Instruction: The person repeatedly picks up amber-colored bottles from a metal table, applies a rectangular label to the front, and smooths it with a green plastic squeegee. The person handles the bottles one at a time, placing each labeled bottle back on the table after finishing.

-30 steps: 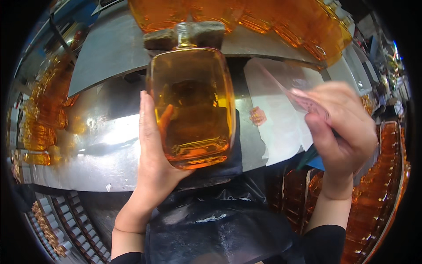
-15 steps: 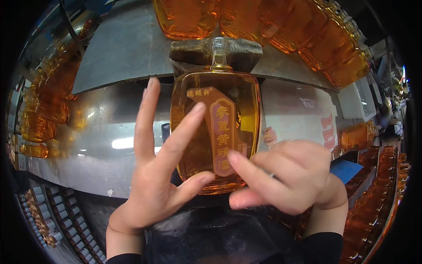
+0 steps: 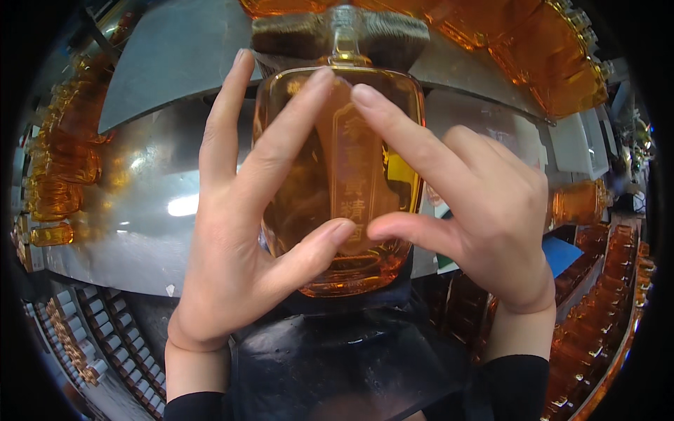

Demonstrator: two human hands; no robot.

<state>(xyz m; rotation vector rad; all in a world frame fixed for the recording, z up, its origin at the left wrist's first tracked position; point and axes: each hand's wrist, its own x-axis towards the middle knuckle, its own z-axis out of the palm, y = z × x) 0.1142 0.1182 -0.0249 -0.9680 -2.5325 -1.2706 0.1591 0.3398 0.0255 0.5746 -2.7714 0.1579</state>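
A large flat glass bottle (image 3: 351, 270) of amber liquid lies before me with its neck pointing away from me. The neck rests in a notch of a dark, fuzzy support block (image 3: 393, 38). On the bottle's broad face is a brownish-orange label (image 3: 358, 168) with gold characters. My left hand (image 3: 235, 217) is open, its index finger and thumb spread over the label's left side. From the right, my right hand (image 3: 488, 203) reaches over the label with index finger and thumb apart and the other fingers curled. Whether every fingertip presses the label I cannot tell.
Amber bottles (image 3: 547, 67) stand on the raised grey shelf (image 3: 168, 67) at the back. More bottles line the left side (image 3: 53, 200) and fill racks at the right (image 3: 579, 337). A metal tabletop (image 3: 147, 245) lies beneath. White-and-brown cylindrical pieces (image 3: 112, 330) fill trays at lower left.
My right hand has opened its thumb and index finger, the index moving up to the label's top. My left index finger has moved up too. The bottle sits slightly higher in the picture.
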